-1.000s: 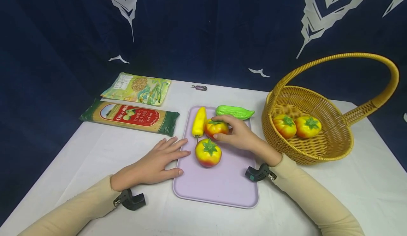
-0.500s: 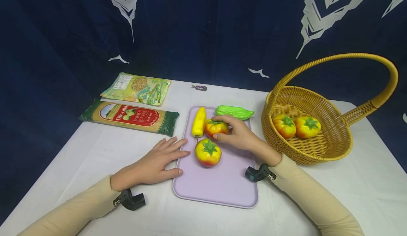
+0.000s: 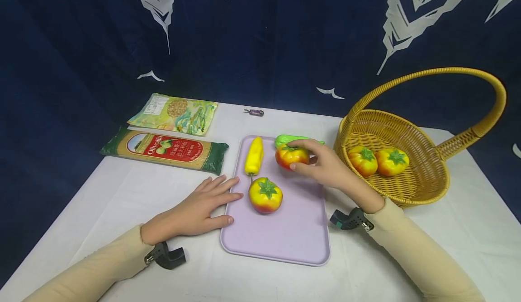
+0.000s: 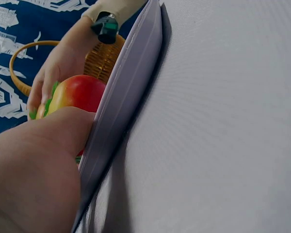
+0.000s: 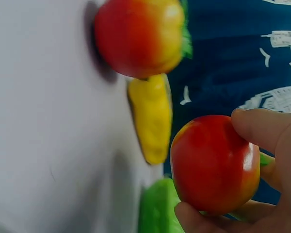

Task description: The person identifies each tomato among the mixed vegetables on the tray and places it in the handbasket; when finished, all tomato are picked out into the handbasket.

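Note:
My right hand grips a red-and-yellow toy tomato between thumb and fingers, above the far right part of the lilac tray. In the right wrist view that tomato hangs apart from the tray surface. My left hand lies with fingers spread, its fingertips on the tray's left rim. A second toy tomato sits on the tray near a yellow pepper. Behind the held tomato lies a green pepper at the tray's far edge, partly hidden by my right hand.
To the right stands a wicker basket with a tall handle, holding two toy tomatoes. A spaghetti pack and a green-yellow food bag lie at the back left. A small wrapped candy lies behind the tray.
My right hand has lifted the tomato off the tray and moved it right, away from the yellow pepper. My left hand has stayed in place.

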Motion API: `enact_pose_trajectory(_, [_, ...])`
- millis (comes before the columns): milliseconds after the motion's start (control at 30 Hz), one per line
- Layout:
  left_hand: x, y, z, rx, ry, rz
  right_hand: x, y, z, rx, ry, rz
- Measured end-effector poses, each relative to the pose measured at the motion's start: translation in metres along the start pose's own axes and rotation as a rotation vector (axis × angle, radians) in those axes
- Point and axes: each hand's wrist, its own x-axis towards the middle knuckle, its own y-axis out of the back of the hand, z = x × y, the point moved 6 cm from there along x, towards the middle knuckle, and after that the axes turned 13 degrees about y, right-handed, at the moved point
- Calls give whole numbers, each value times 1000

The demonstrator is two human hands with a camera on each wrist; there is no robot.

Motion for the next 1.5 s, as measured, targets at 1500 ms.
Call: enact_pose_trajectory(1500, [0,-1,-2,-8,4,6,-126,118,19,-178,-85,207])
